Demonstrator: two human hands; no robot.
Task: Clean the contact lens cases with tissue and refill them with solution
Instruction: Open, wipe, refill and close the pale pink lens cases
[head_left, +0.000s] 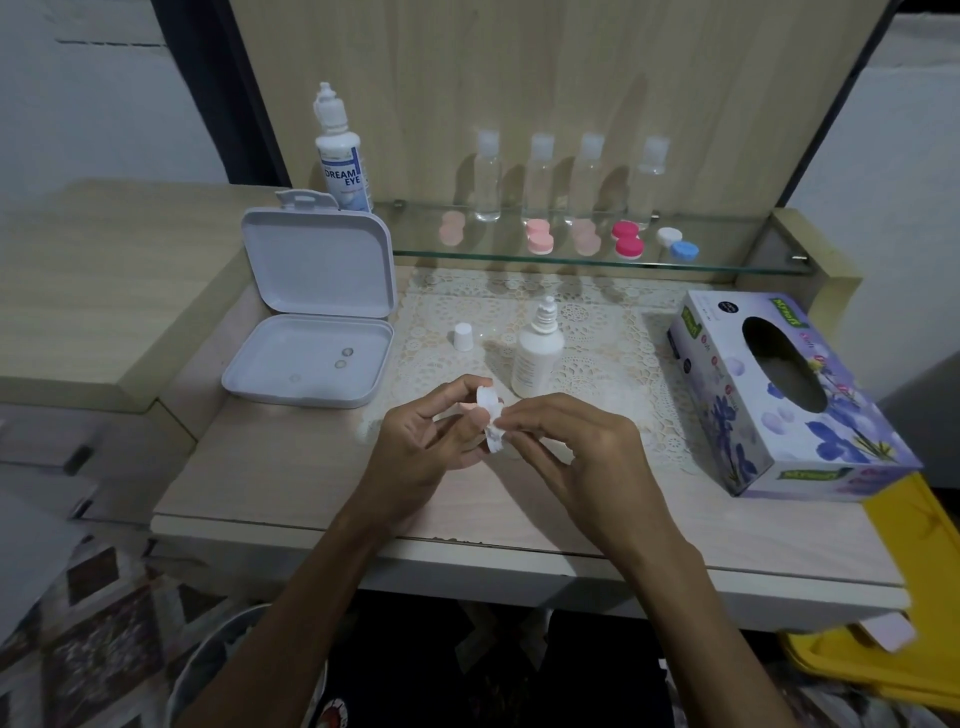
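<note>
The left hand (431, 441) grips a small white plastic lens case (488, 402) above the pale desk (291, 467), in front of the uncapped white solution bottle (537, 358). The right hand (582, 447) pinches white tissue (496, 439) against it. Bare desk lies left of the hands. Behind, a bottle (344, 156) reads "DREAM EYE".

solution bottle (343, 156) | label: "DREAM EYE" | tissue box print unreadable
</note>
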